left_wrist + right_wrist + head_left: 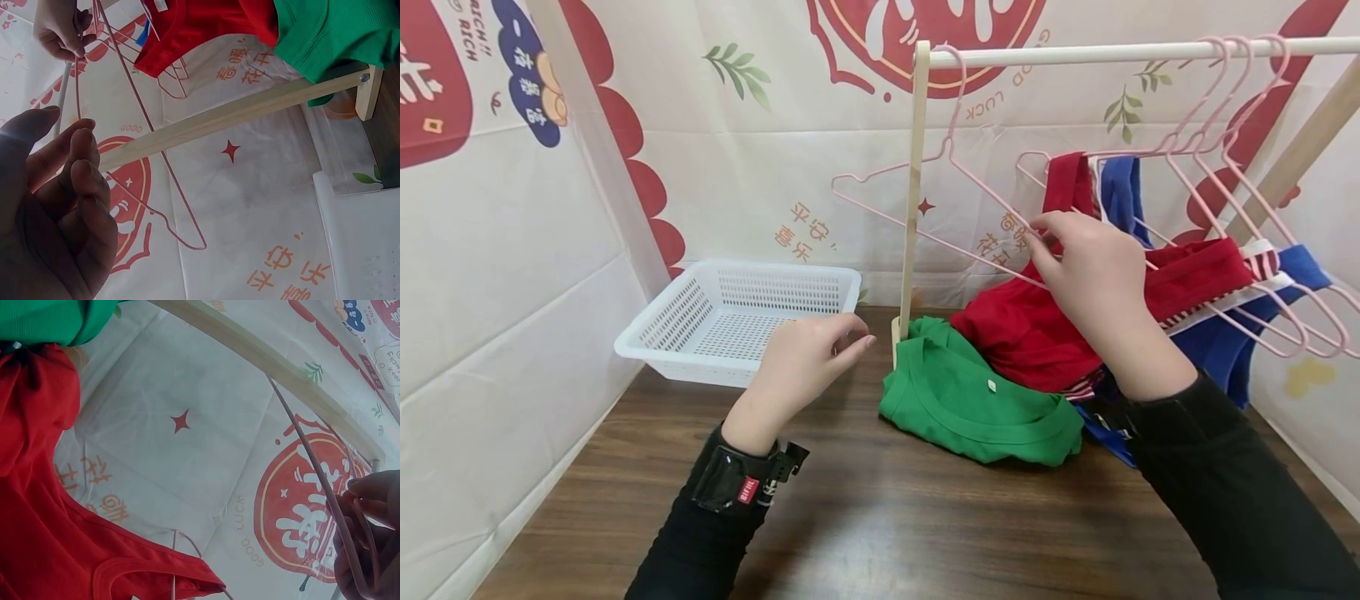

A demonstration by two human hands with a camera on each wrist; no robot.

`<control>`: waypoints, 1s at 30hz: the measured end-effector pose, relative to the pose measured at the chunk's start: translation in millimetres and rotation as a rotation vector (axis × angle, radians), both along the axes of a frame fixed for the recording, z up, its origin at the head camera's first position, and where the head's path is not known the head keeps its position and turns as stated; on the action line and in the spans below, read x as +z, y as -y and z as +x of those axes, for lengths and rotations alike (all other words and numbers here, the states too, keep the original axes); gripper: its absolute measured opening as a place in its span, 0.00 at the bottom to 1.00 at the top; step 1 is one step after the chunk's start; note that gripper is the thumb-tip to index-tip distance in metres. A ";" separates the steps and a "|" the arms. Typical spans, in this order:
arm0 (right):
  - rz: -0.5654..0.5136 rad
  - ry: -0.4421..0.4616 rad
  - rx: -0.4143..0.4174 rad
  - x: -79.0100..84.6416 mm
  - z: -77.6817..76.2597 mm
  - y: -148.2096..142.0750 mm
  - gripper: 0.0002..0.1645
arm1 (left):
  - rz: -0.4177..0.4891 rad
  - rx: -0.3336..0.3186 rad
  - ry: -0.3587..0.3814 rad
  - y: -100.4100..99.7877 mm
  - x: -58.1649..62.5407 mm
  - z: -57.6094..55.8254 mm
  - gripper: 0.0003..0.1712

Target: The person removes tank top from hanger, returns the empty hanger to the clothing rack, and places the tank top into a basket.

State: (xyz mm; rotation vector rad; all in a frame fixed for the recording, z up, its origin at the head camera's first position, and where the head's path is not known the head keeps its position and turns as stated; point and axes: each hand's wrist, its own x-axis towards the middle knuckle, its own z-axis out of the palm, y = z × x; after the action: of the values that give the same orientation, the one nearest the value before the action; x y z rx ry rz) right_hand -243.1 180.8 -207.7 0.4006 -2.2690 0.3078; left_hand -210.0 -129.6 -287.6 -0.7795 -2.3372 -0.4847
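Note:
My right hand (1097, 267) pinches one end of a bare pink clothes hanger (988, 188), whose hook is over the rail at its left end. In the right wrist view, the fingers (369, 519) curl around the hanger's wire. My left hand (801, 358) is held in the air in front of the white basket, its fingers loosely bent with nothing in them. A green shirt (977, 408) lies in a folded heap on the table below the right hand. Behind that hand, a red sleeveless top (1030, 342) hangs on another pink hanger, its lower part bunched beside the green shirt.
The white rail (1075, 54) rests on a wooden post (914, 192). Farther right hang a striped garment (1258, 258) and a blue garment (1225, 342). A white perforated basket (670, 362) stands at the table's back left. Printed cloth walls enclose the brown table (850, 517).

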 end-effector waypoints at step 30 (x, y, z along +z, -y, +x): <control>0.006 -0.287 0.397 -39.6 53.1 17.7 0.20 | -0.156 -0.009 0.041 -19.7 -20.5 -11.6 0.05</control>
State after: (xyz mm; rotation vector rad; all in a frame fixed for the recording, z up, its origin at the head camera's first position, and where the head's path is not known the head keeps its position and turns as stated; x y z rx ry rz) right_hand -190.0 163.1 -247.2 0.8456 -1.9008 0.4152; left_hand -221.5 -109.8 -308.2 -0.8604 -2.4328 -0.3276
